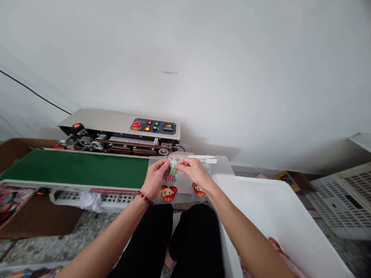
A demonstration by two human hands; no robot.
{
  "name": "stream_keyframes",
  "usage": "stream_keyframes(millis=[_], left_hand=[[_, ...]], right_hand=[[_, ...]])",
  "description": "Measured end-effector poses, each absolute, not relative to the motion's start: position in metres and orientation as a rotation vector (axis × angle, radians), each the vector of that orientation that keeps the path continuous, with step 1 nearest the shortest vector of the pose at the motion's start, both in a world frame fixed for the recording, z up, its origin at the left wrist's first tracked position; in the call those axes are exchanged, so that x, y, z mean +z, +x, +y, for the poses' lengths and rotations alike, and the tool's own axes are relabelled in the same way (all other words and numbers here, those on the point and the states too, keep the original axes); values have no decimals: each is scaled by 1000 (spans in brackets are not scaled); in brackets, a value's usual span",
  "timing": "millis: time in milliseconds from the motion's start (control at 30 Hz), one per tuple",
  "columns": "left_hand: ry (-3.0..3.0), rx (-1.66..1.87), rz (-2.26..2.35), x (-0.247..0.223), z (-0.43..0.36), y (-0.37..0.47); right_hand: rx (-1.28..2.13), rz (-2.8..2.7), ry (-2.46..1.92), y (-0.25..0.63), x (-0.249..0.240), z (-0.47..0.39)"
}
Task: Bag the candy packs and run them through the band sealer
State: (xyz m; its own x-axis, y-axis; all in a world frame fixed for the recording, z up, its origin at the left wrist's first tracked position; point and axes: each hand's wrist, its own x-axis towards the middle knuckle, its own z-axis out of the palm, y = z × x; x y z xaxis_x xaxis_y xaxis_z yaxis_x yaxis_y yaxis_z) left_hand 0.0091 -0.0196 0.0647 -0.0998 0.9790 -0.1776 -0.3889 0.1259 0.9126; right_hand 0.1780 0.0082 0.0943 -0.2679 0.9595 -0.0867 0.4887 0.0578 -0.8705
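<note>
A clear printed packet (169,191) with a red-haired cartoon face and colourful lettering is held upright in front of me. My left hand (155,176), with a beaded bracelet at the wrist, pinches its upper left edge. My right hand (195,171) has thumb and fingers closed together at the packet's upper right part. Just right of it, partly covered by my right hand, is a second packet (198,190) with a similar red-haired face. Both are over a pale sheet at the end of the green conveyor belt (81,168).
Behind the belt stands a band sealing machine (103,122) with a red button and lit panel. A large white bin (262,198) with packets stands at right, before a slatted white crate (350,201). A cardboard box (45,215) of packets is at left.
</note>
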Motion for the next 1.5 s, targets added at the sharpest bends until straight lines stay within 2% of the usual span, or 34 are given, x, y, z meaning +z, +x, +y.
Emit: stream_keyframes(millis=[167, 333, 600, 867, 1100, 1267, 1500], left_hand=[[912, 1373, 1279, 36, -7, 5], [1112, 1345, 1426, 17, 1, -4], [988, 1199, 1112, 39, 16, -2], [1085, 1128, 1072, 52, 16, -4], [949, 1104, 1020, 50, 8, -3], [1057, 1171, 1082, 52, 5, 1], [1158, 1188, 1085, 57, -1, 3]], right_hand=[[1051, -1995, -1796, 165, 88, 46], [1132, -2032, -1745, 172, 81, 67], [1288, -1962, -1489, 187, 77, 49], [1336, -1937, -1440, 189, 77, 46], [1267, -1799, -1405, 190, 84, 41], [996, -1728, -1380, 188, 109, 34], [871, -1986, -1475, 183, 128, 35]])
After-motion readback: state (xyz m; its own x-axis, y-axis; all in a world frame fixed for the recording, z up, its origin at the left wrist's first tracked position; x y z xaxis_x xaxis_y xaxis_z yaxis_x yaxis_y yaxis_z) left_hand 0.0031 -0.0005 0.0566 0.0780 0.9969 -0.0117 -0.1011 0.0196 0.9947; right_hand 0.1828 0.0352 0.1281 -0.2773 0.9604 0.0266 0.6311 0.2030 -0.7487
